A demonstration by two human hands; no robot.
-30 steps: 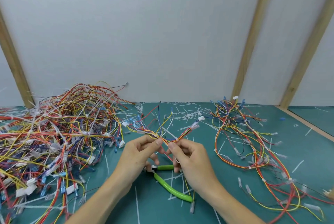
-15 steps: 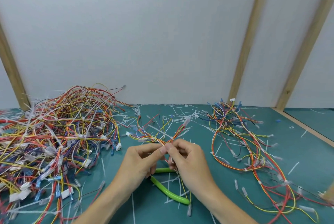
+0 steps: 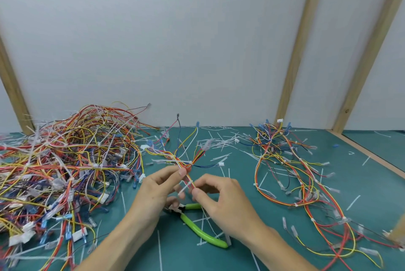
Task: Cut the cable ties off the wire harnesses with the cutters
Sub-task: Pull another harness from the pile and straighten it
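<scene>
Above the green-handled cutters [image 3: 202, 230], the left hand [image 3: 157, 192] and right hand [image 3: 225, 200] both pinch one wire harness [image 3: 188, 170] beside its white cable tie [image 3: 185, 187].

Workshop bench, green cutting mat [image 3: 274, 255], heaps of wire harnesses [image 3: 65, 161], plain panel wall [image 3: 175, 40] with wooden battens [image 3: 295, 51]

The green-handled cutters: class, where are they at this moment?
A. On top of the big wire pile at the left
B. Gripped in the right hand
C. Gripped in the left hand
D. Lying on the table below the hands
D: the cutters lie on the green table beneath both hands, while the left hand and right hand pinch the wire harness.
</scene>
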